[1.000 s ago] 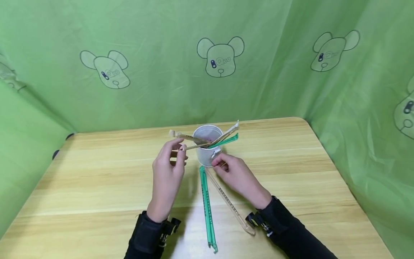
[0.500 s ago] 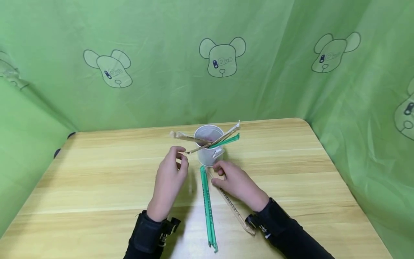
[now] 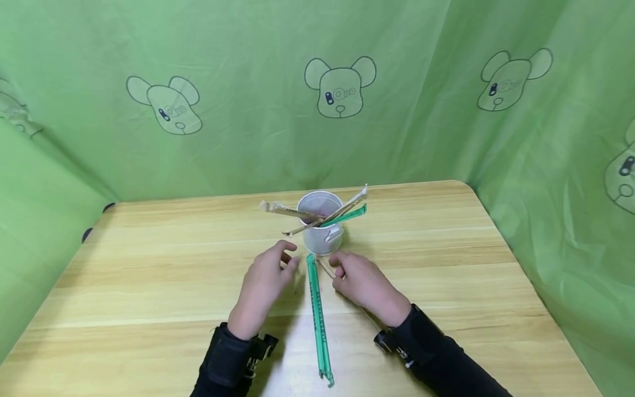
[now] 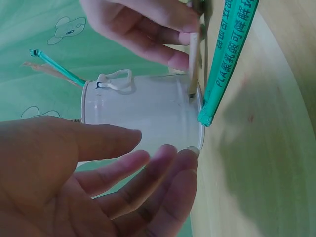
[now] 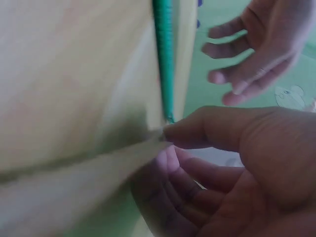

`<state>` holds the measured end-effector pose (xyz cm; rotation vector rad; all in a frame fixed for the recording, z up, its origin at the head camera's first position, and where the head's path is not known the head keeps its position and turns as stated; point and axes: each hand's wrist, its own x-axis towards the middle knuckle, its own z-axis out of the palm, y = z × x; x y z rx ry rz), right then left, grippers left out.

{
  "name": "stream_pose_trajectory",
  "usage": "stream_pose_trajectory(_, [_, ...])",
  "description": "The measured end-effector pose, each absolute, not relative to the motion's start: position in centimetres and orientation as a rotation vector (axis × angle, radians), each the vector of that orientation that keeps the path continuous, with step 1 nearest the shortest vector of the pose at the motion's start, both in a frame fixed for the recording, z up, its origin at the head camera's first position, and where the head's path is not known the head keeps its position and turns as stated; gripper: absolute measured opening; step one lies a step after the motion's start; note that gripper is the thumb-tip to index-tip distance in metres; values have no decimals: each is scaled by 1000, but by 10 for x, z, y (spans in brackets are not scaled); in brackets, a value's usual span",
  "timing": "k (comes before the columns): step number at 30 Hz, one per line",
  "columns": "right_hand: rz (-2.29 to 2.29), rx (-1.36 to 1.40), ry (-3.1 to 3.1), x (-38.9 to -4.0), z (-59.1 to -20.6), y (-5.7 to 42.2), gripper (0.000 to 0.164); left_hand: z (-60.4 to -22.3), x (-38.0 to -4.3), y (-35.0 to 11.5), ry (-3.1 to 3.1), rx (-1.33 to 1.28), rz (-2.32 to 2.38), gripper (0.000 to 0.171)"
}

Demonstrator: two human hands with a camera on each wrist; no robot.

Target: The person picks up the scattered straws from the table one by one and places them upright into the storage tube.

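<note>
Right hand (image 3: 369, 284) pinches a tan wrapped straw (image 3: 325, 268) between thumb and fingertips, the straw running back beneath the hand. Across from it, the left hand (image 3: 267, 278) holds nothing, its thumb and fingers apart. In the gap between the hands lie green wrapped straws (image 3: 318, 320), side by side. Just ahead of both hands stands a white bucket (image 3: 319, 242), upright, with tan straws (image 3: 292, 212) and a green straw (image 3: 349, 215) leaning out over its rim to either side. Outward of each hand the wooden tabletop (image 3: 149, 264) runs wide; its far edge passes just behind the bucket, and its right edge is well apart from the right hand. Dark printing on the green wrapped straws reads "PLA" followed by Chinese characters, 可降解 among them. Beyond, bear-head outlines (image 3: 340, 91) on the green curtain (image 3: 258, 143) carry lettering too small to read.
</note>
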<state>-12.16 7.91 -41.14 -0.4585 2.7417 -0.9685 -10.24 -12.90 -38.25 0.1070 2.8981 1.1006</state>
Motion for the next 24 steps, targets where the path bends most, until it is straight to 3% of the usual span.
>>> stream_pose_trajectory(9, [-1188,-518,2619,-124,-380,91,20,-389,-102,-126,2846,118,1022,19])
stream_pose_trajectory(13, [-1393,-571,2591,-122,-362,98,22,-391,-101,-126,2829,124,1012,17])
stream_pose_trajectory(24, [-2335,-911,2539,-121,-352,103,22,-393,-99,-124,2793,135,1008,18])
